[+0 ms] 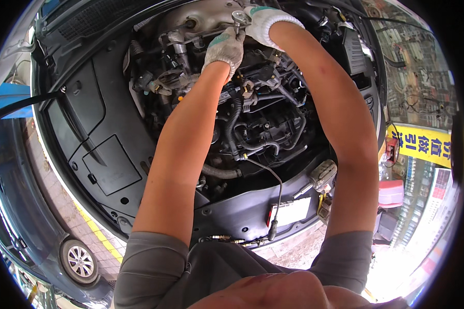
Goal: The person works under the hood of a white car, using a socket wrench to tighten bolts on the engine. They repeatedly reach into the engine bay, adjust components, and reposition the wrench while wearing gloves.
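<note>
Gloved hands meeting over engine: left hand pinching metal fitting, right hand curling closed on same fitting; corrugated black hose lying just below wrists.

Quick count: two gloved hands, the left hand and right hand, both far up in one open engine bay. One metal wrench, one corrugated black hose, one yellow sign on the right, one car wheel near left.
</note>
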Demonstrator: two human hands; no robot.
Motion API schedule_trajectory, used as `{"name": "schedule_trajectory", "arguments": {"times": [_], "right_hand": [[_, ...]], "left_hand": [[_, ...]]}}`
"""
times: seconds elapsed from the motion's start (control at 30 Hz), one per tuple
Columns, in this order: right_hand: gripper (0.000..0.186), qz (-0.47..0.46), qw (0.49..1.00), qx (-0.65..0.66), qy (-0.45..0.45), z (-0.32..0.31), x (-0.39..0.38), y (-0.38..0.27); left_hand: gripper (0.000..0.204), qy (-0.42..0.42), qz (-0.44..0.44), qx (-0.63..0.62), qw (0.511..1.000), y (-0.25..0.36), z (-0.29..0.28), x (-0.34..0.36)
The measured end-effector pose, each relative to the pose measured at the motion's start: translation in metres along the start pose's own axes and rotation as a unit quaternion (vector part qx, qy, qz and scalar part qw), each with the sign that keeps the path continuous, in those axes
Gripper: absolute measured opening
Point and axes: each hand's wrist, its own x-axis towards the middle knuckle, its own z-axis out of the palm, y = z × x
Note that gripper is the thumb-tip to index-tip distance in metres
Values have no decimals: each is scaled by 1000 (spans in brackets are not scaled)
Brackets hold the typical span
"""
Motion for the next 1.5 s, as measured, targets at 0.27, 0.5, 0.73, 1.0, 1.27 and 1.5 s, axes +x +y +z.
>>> {"name": "schedule_trajectory", "arguments": {"times": [0.27, 0.5, 0.73, 1.0, 1.27, 1.5], "right_hand": [[36, 1, 987, 48, 152, 16, -23, 48], [49, 14, 863, 505, 13, 29, -80, 47], [46, -6, 974, 149, 172, 29, -88, 24], [49, 107, 970, 166, 144, 46, -77, 45], [49, 55, 930, 326, 163, 45, -94, 46], [49, 49, 731, 665, 144, 61, -96, 44]], "left_hand": [[40, 71, 83, 119, 987, -48, 70, 46], [42, 72, 80, 112, 988, -37, 47, 25], [47, 102, 13, -31, 994, -37, 47, 31], [37, 68, 70, 115, 989, -27, 47, 31], [44, 119, 62, 19, 991, -43, 50, 34], [42, 125, 33, 25, 991, -29, 43, 29]]}}
